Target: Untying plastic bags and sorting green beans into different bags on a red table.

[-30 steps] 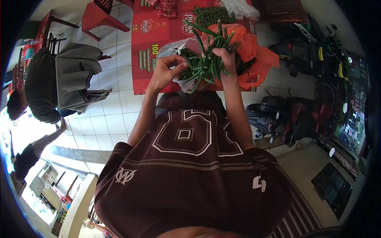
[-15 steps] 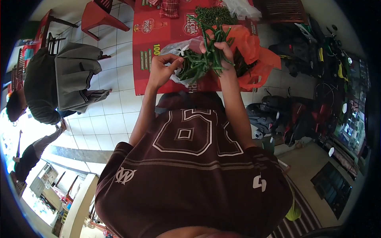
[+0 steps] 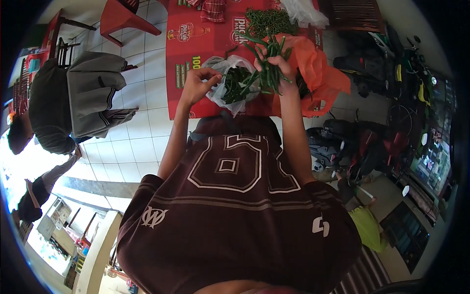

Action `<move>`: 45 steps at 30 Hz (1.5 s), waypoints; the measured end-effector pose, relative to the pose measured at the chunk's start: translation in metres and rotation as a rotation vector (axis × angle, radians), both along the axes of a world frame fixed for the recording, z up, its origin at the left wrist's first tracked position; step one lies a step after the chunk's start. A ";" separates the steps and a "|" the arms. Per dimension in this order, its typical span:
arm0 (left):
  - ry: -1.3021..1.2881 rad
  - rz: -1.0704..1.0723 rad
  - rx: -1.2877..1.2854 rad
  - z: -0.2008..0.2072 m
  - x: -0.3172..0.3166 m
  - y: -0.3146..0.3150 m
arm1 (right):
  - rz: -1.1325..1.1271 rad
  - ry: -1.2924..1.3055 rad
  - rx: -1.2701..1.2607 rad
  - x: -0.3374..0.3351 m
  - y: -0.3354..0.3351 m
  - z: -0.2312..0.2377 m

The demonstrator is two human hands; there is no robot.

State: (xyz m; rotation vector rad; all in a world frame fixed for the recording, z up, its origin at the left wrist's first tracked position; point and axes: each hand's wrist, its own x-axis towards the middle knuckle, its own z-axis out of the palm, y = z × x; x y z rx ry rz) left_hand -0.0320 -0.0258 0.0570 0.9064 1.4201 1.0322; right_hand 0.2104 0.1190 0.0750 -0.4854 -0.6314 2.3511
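My right hand (image 3: 281,71) is closed round a bunch of long green chilies (image 3: 269,54), their ends sticking out above and below the fingers. Just left of it, a clear plastic bag (image 3: 223,68) lies open on the red table, with more dark green chilies (image 3: 237,81) inside. At the bag's left edge is my left hand (image 3: 199,87), thumb and fingertips brought together in a pinch; whatever is between them is too small to make out.
Right of the bunch, an orange plastic bag (image 3: 306,59) hangs over the table edge. A heap of thin green chilies (image 3: 267,22) and a white plastic bag (image 3: 306,12) lie farther back. A red chair (image 3: 125,22) stands left; a person (image 3: 51,103) is beyond. Motorbikes (image 3: 362,142) are parked right.
My right hand has moved slightly right with the chilies, uncovering more of the clear bag. My left hand has shifted only a little. Someone in yellow-green has come into view at lower right.
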 end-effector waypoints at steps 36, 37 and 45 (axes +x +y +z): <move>-0.310 0.001 0.163 0.029 0.017 0.034 | 0.119 -0.760 0.754 -0.042 -0.018 0.047; -0.251 0.024 0.168 0.032 0.017 0.032 | 0.119 -0.758 0.753 -0.041 -0.017 0.046; 0.339 0.061 0.343 0.062 0.019 0.028 | 0.135 -0.792 0.645 -0.042 -0.018 0.045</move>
